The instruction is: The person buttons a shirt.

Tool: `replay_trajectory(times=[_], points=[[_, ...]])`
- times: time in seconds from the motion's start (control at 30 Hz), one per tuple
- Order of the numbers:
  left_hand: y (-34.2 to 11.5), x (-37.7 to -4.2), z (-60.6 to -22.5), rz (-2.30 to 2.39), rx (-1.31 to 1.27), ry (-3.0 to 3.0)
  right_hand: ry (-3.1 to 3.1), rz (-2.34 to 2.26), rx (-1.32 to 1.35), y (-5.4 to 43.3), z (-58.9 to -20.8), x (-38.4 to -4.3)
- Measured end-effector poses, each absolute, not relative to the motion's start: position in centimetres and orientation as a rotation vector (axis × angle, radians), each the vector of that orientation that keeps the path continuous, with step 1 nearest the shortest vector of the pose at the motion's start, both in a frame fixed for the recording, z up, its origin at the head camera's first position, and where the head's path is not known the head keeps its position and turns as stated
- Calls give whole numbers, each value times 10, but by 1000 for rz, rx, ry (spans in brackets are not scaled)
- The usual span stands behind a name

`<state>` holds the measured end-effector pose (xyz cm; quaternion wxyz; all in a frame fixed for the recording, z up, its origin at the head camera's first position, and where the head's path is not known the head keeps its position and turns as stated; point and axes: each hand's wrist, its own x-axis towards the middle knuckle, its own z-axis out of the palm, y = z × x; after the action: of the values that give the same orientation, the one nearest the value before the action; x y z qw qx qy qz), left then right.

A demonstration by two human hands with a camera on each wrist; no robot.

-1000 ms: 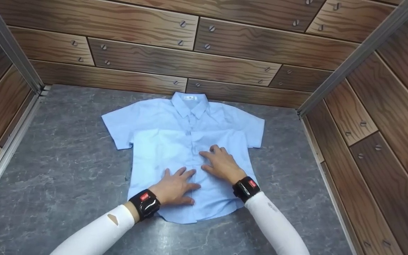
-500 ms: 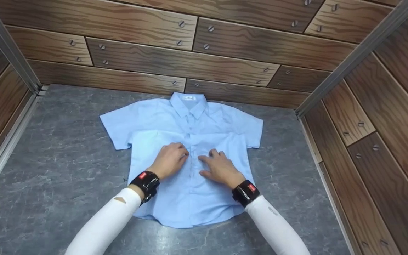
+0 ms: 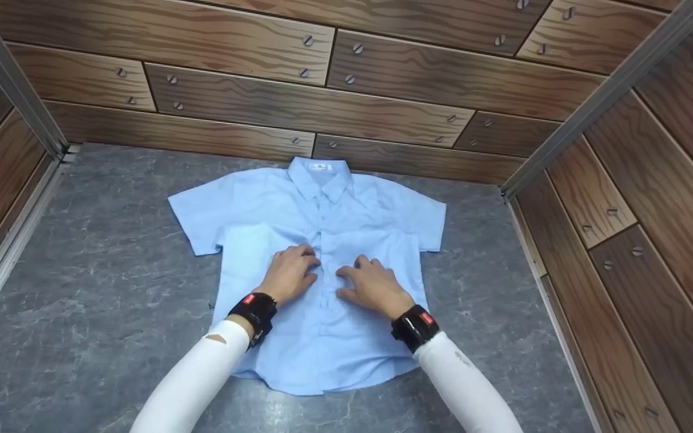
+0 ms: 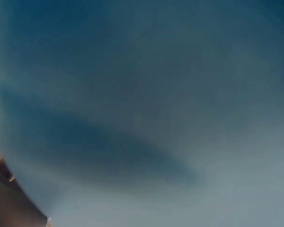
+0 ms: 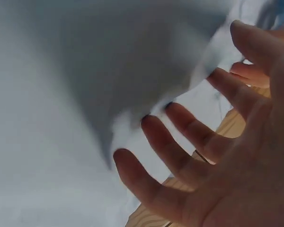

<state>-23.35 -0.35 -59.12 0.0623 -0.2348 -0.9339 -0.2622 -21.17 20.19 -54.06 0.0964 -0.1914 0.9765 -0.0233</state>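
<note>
A light blue short-sleeved button-up shirt [image 3: 298,355] lies front up, with its collar toward the back wall. Across its chest runs a fold edge, the lower part doubled over the upper. My left hand [image 3: 289,273] rests on the cloth just left of the button placket, fingers bent and thumb apart from them; some fingertips are hidden. Right of the placket, my right hand [image 3: 376,285] touches the shirt with loosely bent, spread fingers. In the right wrist view the fingertips of the right hand [image 5: 217,156] meet the pale cloth. Blurred cloth [image 4: 156,118] fills most of the left wrist view.
The shirt lies on a grey marbled surface [image 3: 112,288], which extends around it. Wood-patterned panels [image 3: 250,90] rise behind and on both sides, with metal rails [image 3: 593,102] at the corners. Black wrist bands [image 3: 415,328] sit above white sleeves.
My left hand has moved up from the lower shirt to beside the placket. The fold edge and hem have slid slightly toward me. The right hand has stayed nearly in place.
</note>
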Motion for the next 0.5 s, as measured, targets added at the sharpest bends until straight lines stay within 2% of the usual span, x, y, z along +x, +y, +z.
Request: replay_trajectory(times=[0.27,0.5], points=[[-2,-224,-593,-774,-690,-2759,3146,-180,-574,171,-551,-228],[4,-225,-590,-742,-656,-2773,3084,-314,-467,171,-555,-235]])
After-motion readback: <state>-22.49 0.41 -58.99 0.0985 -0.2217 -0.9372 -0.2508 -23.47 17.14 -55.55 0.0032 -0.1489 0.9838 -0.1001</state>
